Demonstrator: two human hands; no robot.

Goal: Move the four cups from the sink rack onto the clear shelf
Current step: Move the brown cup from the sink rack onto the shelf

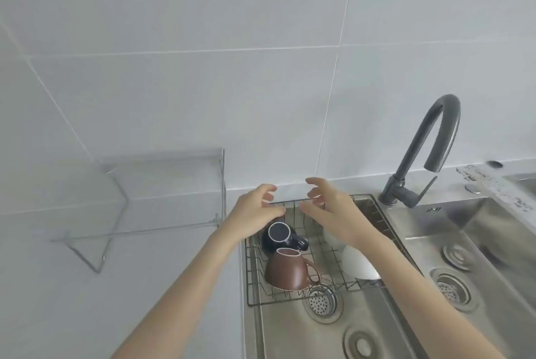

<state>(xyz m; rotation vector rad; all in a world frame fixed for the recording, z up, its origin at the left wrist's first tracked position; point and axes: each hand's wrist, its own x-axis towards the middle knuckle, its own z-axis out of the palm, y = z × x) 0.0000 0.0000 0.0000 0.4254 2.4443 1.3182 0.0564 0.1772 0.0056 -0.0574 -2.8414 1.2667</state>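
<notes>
A wire sink rack [255, 294] sits over the left sink basin. In it a dark blue cup [278, 238] lies on its side, and a brown cup [287, 270] stands upside down in front of it. A white cup [358, 264] lies at the rack's right, and another white cup [332, 238] is mostly hidden under my right forearm. My left hand [255, 209] and my right hand [327, 203] hover above the rack's far edge, fingers spread, holding nothing. The clear shelf [162, 190] is fixed to the wall at the left and holds nothing.
A dark grey curved faucet [429, 149] rises behind the sink divider, right of the rack. The second steel basin [478, 242] lies to the right, with drains in both basins. Tiled wall fills the view above.
</notes>
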